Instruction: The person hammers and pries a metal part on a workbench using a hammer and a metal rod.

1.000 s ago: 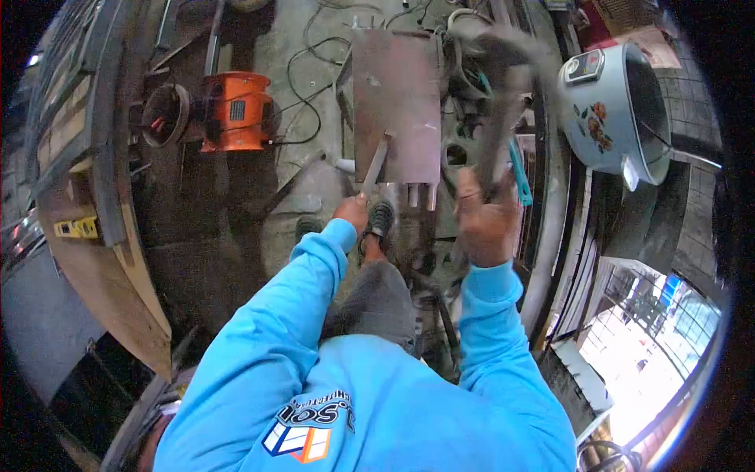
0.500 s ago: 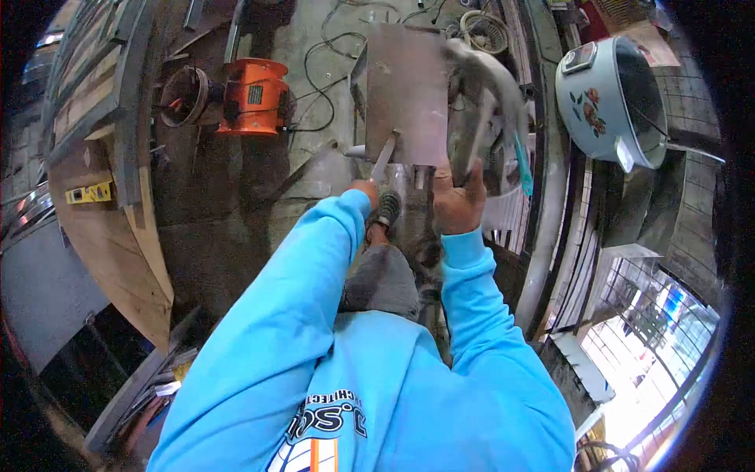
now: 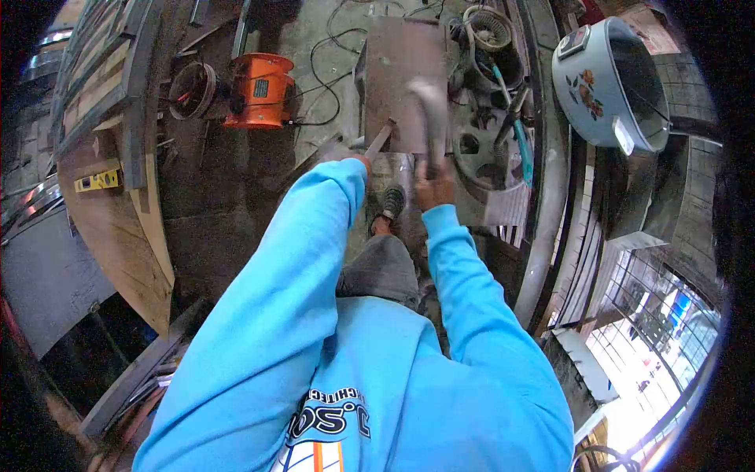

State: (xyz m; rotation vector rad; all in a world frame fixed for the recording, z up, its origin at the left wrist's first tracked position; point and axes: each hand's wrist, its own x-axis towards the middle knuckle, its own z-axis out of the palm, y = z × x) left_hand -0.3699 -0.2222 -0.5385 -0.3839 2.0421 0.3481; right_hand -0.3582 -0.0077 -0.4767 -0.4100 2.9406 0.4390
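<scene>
Slanting forward and rightward from the left hand point(image 3: 361, 161), a flat metal bar point(image 3: 380, 140) ends over the near part of the brown metal plate point(image 3: 397, 59). That hand is clenched on it; the right hand point(image 3: 436, 191), farther off, is wrapped round a blurred hammer point(image 3: 431, 110) pointing forward, right of the bar. Upside-down lettering on the blue shirt point(image 3: 448, 393) reads "J.SO" and "CHITEC".

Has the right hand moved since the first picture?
Yes, the right hand has shifted left relative to the bench, from beyond its right side to beside its near right corner.
</scene>
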